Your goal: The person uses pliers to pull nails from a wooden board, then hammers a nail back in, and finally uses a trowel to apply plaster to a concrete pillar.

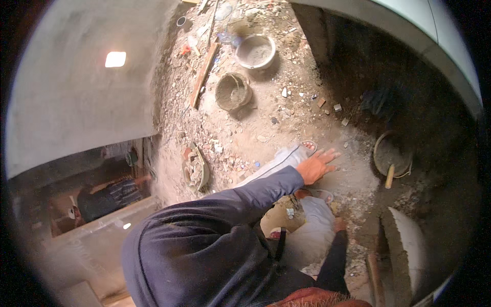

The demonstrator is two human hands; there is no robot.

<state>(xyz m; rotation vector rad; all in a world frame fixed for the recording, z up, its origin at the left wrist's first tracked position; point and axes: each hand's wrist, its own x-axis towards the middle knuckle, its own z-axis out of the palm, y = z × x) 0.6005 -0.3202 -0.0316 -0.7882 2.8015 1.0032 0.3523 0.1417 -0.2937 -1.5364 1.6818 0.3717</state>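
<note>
My left hand (314,167) reaches out past my bent leg, palm down, with its fingers spread and nothing in them. It hovers over or rests near the dusty ground; contact cannot be made out. My right hand (340,224) is beside my other knee, and its fingers are too dim and small to read. Ahead of both hands stands a dark round bucket (381,155) with a wooden-handled tool (389,177) leaning over its rim. My feet in open sandals (309,145) are planted on the rubble.
A pale basin of grey mix (272,55) and a mud-coated bucket (247,97) stand at the far side. Nearby are a wooden plank (203,77) and a tub of rubble (205,176). A jagged-edged pale slab (409,240) lies right. Another person (110,198) is beyond an opening at left.
</note>
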